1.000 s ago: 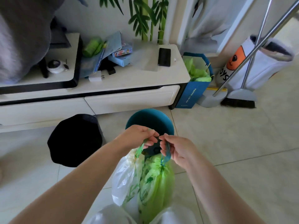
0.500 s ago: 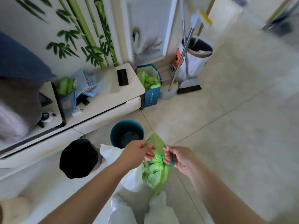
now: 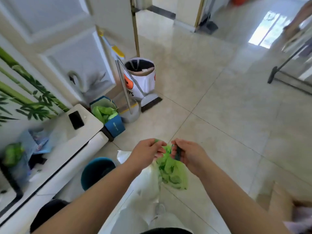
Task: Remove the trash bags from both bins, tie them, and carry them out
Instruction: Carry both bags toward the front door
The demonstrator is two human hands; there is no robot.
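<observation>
A green trash bag hangs in front of me above the floor. My left hand and my right hand each pinch one of its dark green drawstring ends at the bag's top. A white plastic bag hangs beside the green one, under my left hand. The teal bin stands on the floor to the lower left, with no bag showing in it. A black bin sits at the bottom left, partly hidden behind my left forearm.
A low white cabinet runs along the left with a phone and clutter on it. A blue box of green bags, a broom and dustpan and a white bucket stand by the door. Tiled floor stretches right; a black stand is far right.
The view has swung right and up, away from the cabinet toward the open floor and doorway. Both hands still hold the green bag's drawstrings, now lifted farther from the teal bin.
</observation>
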